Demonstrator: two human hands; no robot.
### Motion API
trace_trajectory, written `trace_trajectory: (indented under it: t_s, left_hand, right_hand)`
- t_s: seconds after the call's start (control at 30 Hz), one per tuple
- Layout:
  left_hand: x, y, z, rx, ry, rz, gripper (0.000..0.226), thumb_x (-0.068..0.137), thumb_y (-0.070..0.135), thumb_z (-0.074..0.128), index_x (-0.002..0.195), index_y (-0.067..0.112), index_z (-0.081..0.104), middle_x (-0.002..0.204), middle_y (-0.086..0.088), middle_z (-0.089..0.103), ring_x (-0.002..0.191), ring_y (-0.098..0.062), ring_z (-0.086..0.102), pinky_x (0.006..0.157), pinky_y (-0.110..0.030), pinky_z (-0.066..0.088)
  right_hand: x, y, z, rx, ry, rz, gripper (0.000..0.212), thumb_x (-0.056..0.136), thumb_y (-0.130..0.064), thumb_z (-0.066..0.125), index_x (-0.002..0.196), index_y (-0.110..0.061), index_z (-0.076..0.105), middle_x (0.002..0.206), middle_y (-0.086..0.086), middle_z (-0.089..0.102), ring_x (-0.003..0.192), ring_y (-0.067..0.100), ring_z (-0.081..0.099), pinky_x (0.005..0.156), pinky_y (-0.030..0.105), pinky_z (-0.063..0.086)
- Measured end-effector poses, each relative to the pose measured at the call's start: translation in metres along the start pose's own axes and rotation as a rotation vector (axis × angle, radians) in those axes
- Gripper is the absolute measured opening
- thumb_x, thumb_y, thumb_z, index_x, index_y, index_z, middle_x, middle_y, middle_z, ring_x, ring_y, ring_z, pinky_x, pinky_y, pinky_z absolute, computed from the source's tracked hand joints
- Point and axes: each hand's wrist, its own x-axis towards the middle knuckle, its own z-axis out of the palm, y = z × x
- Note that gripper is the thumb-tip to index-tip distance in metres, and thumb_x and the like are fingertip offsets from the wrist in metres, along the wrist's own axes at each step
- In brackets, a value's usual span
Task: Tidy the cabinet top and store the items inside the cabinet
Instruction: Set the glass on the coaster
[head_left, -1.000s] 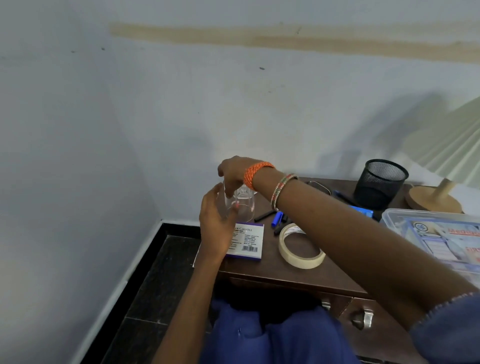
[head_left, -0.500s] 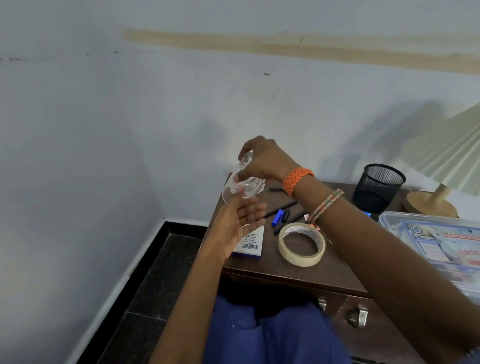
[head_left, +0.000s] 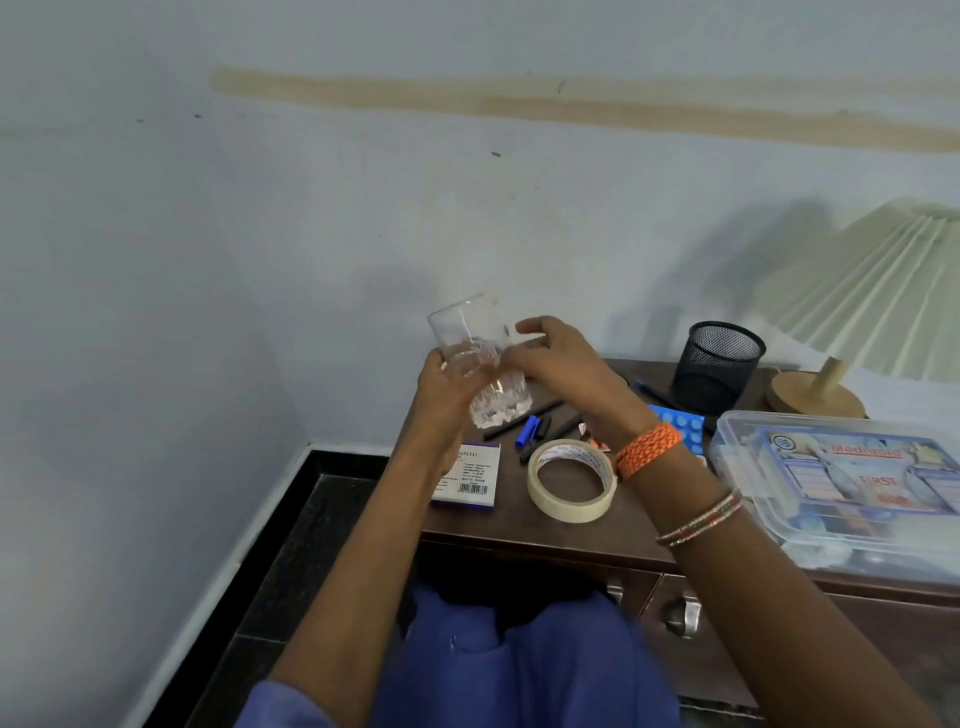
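Note:
A clear glass tumbler (head_left: 464, 335) is held tilted in the air over the left end of the dark wooden cabinet top (head_left: 524, 530). My left hand (head_left: 444, 397) grips its lower side. My right hand (head_left: 563, 371) touches its right side, fingers curled against it and forefinger stretched out. On the top lie a roll of masking tape (head_left: 571, 506), a white and purple box (head_left: 470, 475), black pens and a blue marker (head_left: 529, 430), and a blue blister pack (head_left: 678, 422).
A black mesh pen cup (head_left: 719, 364) stands at the back. A lamp with a wooden base (head_left: 810, 397) and pleated shade is at the right. A clear first-aid box (head_left: 841, 483) fills the right side. Drawer knobs (head_left: 680, 618) show below; the wall corner is to the left.
The glass was lifted off the cabinet top by my right hand and turned over. It now sits higher, tilted with its mouth up, and my left hand has closed on its lower side.

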Motion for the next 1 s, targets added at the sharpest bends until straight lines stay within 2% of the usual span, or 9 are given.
trace_trajectory:
  t_s: [0.1,0.2,0.3,0.4,0.47,0.6,0.7,0.77,1.0]
  left_hand:
    - [-0.001,-0.006,-0.005,0.350,0.001,0.085,0.072,0.061,0.023,0.086,0.121,0.024,0.047,0.115,0.008,0.064,0.106,-0.009,0.062,0.084,-0.030,0.053]
    - [0.000,-0.018,-0.005,0.458,0.011,0.213,0.067,0.065,0.016,0.084,0.119,0.026,0.046,0.115,0.012,0.061,0.108,-0.002,0.057,0.087,-0.025,0.049]
    - [0.007,-0.017,-0.012,0.514,-0.032,0.289,0.068,0.067,0.031,0.082,0.123,0.032,0.044,0.122,0.013,0.057,0.115,-0.002,0.054,0.095,-0.029,0.048]
    - [0.019,-0.011,-0.022,0.611,-0.106,0.290,0.080,0.073,0.036,0.077,0.139,0.034,0.031,0.137,0.022,0.042,0.120,0.008,0.044,0.096,-0.009,0.039]
    - [0.024,-0.015,-0.030,0.685,0.009,0.281,0.075,0.082,0.035,0.067,0.145,0.027,0.028,0.137,0.018,0.038,0.121,0.007,0.037,0.094,-0.007,0.032]
    - [0.032,-0.044,-0.056,0.852,0.173,0.293,0.049,0.096,0.022,0.051,0.143,0.018,0.036,0.147,0.000,0.041,0.134,-0.014,0.038,0.105,-0.017,0.024]
    - [0.038,-0.062,-0.068,0.900,0.154,0.239,0.048,0.095,0.019,0.050,0.142,0.020,0.037,0.144,-0.001,0.045,0.131,-0.017,0.044,0.110,-0.034,0.036]
    - [0.040,-0.067,-0.071,0.910,0.132,0.222,0.048,0.095,0.021,0.050,0.142,0.021,0.037,0.142,0.000,0.048,0.127,-0.017,0.048,0.105,-0.041,0.044]
    - [0.041,-0.071,-0.072,0.967,0.091,0.201,0.052,0.094,0.024,0.053,0.143,0.023,0.034,0.141,-0.001,0.048,0.121,-0.019,0.053,0.103,-0.033,0.044]
  right_hand:
    - [0.002,-0.003,0.004,-0.121,0.066,-0.065,0.081,0.077,-0.051,0.068,0.142,-0.018,0.032,0.122,0.003,0.057,0.107,0.018,0.058,0.080,0.026,0.048]
    - [0.006,0.001,0.017,-0.329,0.187,-0.123,0.089,0.070,-0.061,0.069,0.140,-0.020,0.033,0.125,0.005,0.057,0.112,0.022,0.056,0.087,0.033,0.047]
    - [0.021,0.002,0.019,-0.301,0.261,-0.143,0.079,0.063,-0.064,0.072,0.126,-0.021,0.047,0.115,0.002,0.063,0.103,0.018,0.061,0.088,0.036,0.052]
    - [0.041,-0.004,0.016,-0.203,0.390,-0.213,0.074,0.062,-0.061,0.076,0.118,-0.020,0.050,0.105,-0.002,0.066,0.098,0.015,0.063,0.086,0.035,0.052]
    - [0.058,-0.009,0.015,-0.137,0.425,-0.275,0.075,0.064,-0.056,0.078,0.120,-0.017,0.047,0.107,0.000,0.064,0.095,0.016,0.063,0.084,0.032,0.051]
    - [0.098,-0.006,0.021,-0.180,0.385,-0.319,0.076,0.067,-0.049,0.079,0.124,-0.014,0.044,0.113,0.005,0.059,0.099,0.020,0.059,0.081,0.029,0.048]
    - [0.119,0.007,0.031,-0.245,0.323,-0.307,0.078,0.068,-0.045,0.080,0.127,-0.010,0.045,0.119,0.009,0.059,0.107,0.022,0.057,0.081,0.025,0.042]
    - [0.127,0.017,0.038,-0.262,0.287,-0.291,0.080,0.068,-0.043,0.081,0.130,-0.008,0.044,0.123,0.011,0.058,0.113,0.022,0.055,0.083,0.024,0.041]
    - [0.142,0.040,0.050,-0.279,0.218,-0.224,0.084,0.067,-0.044,0.081,0.133,-0.008,0.043,0.125,0.012,0.057,0.117,0.022,0.052,0.089,0.027,0.041]
